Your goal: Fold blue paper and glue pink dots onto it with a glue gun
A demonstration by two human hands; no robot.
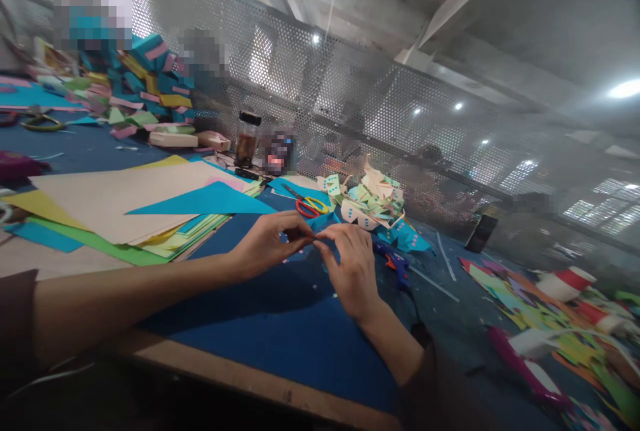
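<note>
Your left hand (265,244) and right hand (353,264) were drawn together above the blue tabletop (280,344), thumbs and fingers bent, the fingertips meeting; I could not tell whether they pinched anything. A small piece of blue paper (325,219) sat just beyond your fingertips, and contact with it was unclear. Behind it lay scissors (303,202) with red and yellow handles. A blue glue gun (401,272) rested just beside your right hand, near a pile of folded paper (375,192). To your left, coloured sheets (110,194) lay stacked, overlapping.
</note>
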